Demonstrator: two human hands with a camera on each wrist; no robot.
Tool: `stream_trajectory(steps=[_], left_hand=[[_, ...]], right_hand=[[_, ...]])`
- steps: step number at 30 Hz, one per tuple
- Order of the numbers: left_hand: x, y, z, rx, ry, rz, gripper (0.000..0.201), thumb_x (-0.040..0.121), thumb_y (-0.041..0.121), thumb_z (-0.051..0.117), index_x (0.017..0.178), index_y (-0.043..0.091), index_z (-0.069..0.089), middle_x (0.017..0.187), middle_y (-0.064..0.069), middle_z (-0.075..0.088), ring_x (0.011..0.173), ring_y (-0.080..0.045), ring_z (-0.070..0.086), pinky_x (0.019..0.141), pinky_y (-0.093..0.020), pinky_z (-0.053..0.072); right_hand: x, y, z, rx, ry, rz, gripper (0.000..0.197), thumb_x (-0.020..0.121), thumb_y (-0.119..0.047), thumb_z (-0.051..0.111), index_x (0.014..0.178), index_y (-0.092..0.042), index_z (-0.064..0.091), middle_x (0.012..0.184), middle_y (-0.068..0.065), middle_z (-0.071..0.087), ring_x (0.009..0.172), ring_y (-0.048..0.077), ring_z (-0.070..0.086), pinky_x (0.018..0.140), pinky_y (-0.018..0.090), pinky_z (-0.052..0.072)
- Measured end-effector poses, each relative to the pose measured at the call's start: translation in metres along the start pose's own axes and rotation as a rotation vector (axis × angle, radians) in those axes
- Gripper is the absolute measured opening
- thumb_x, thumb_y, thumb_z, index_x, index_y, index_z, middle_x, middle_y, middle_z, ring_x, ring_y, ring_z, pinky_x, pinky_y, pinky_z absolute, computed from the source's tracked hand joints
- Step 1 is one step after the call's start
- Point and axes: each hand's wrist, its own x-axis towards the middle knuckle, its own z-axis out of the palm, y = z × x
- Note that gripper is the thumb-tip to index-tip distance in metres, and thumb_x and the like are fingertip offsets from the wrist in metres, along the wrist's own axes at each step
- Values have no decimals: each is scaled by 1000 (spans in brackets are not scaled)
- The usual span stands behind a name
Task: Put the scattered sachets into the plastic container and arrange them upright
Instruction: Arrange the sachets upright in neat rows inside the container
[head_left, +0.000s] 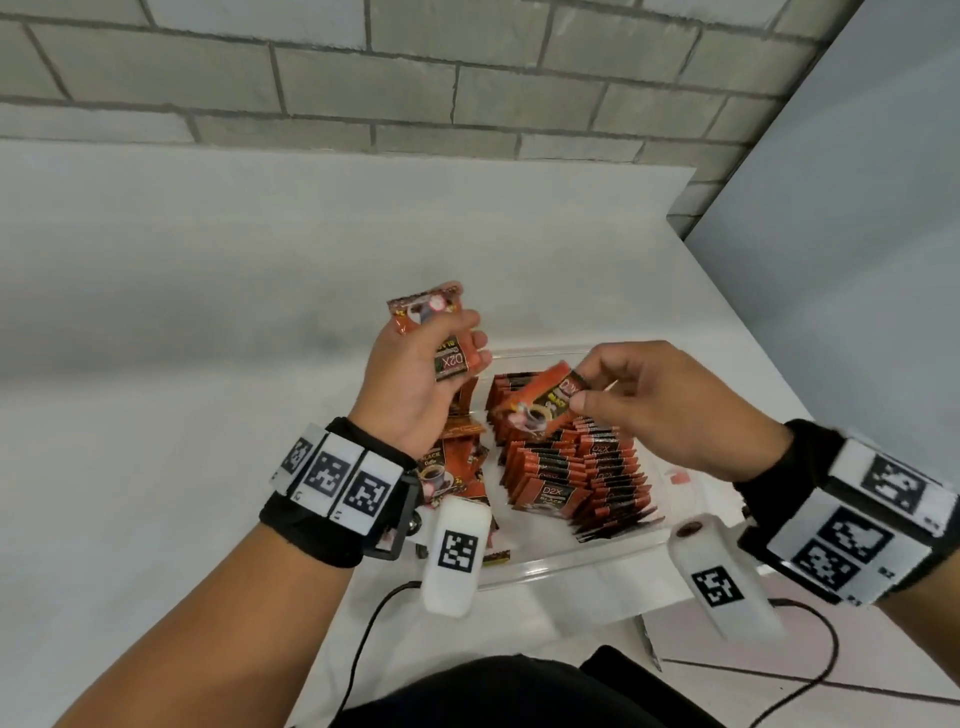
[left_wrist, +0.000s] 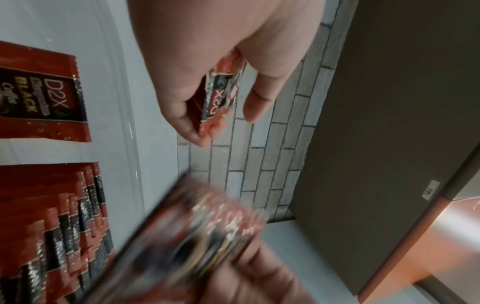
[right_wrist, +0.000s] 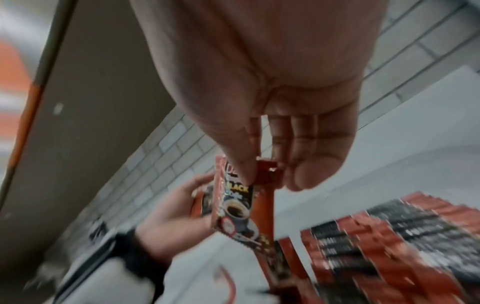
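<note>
Pinching one sachet (head_left: 540, 402) by its top edge between thumb and fingertips, the right hand (head_left: 670, 405) hangs it over the rows of sachets (head_left: 576, 467) already standing in the plastic container (head_left: 561, 571). The left hand (head_left: 415, 379) grips a small bunch of sachets (head_left: 441, 338), fingers curled round them, above the container's left side, where a few loose sachets (head_left: 452, 467) lie flat.

Risks, as I judge them: the pinch is narrow and near one corner, so the slick packet could swivel or slip and land flat across the rows. Pushing it into a tight row could tip neighbours over, domino-fashion. The left hand's bunch is fanned, so one packet could slide out onto the worktop (head_left: 208, 364).

The pinched sachet is tilted, not upright: in the head view its long axis runs diagonally, from the held end up right, nearest the fingers, to the free end with the cup picture down left. It needs turning until that axis stands vertical, faces parallel to the rows. The bunch's long axis runs roughly away from the person, tipped slightly left.
</note>
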Motion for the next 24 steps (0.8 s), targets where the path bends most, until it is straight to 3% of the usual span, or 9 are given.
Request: stream_trajectory(steps=[2,5,6,9,11,15,20,24], left_hand=[[1,1,-2,-10,11,2,20,88,2,57,104,13,61,85,-5,61,73,-16,62,71,-29,55],[0,2,-3,-23,8,-12,18,87,2,58,100,14,63,86,-7,61,73,-17,62,72,-30,54],[0,1,-3,-30,7,-19,17,87,3,59,99,14,63,86,-7,61,73,-17,62,73,-30,54],[-2,0,-2,-53,7,-41,17,86,2,59,97,14,62,86,-7,61,72,-17,62,73,-31,53],[-3,-1,-2,-45,-1,-46,17,87,2,58,97,14,62,85,-7,61,71,-16,62,73,-30,54],[-6,1,-2,-39,-15,-58,16,87,1,58,97,14,61,84,-7,60,70,-16,62,70,-29,55],[-7,3,-4,-34,-12,-64,14,86,2,59,95,13,61,84,-9,60,73,-18,62,69,-30,55],[-7,4,-6,-32,-23,-68,12,86,2,59,93,12,60,85,-9,60,73,-18,61,69,-31,54]], right_hand=[[-9,7,11,-256,-56,-63,7,85,-22,69,79,-22,66,79,-9,61,69,4,53,64,12,37],[-12,17,29,-498,-187,-76,7,86,-23,68,80,-23,66,85,-8,63,80,6,56,73,23,30],[-11,19,33,-548,-232,-64,7,86,-22,67,80,-22,64,83,-9,63,80,9,57,75,25,33],[-4,23,40,-655,-316,-15,14,81,-15,68,76,-23,57,72,-12,55,70,12,53,66,29,45],[-1,24,45,-737,-338,-12,17,81,-11,63,73,-23,52,74,-7,57,69,15,53,62,29,44],[2,23,52,-871,-369,-46,5,83,-11,57,79,-14,58,79,4,64,73,23,60,62,32,48],[4,22,56,-951,-400,-75,17,86,-9,52,72,-16,45,80,5,60,74,25,59,56,28,40],[3,21,58,-993,-395,-94,10,87,-9,50,79,-16,49,87,7,62,75,25,58,59,30,44]])
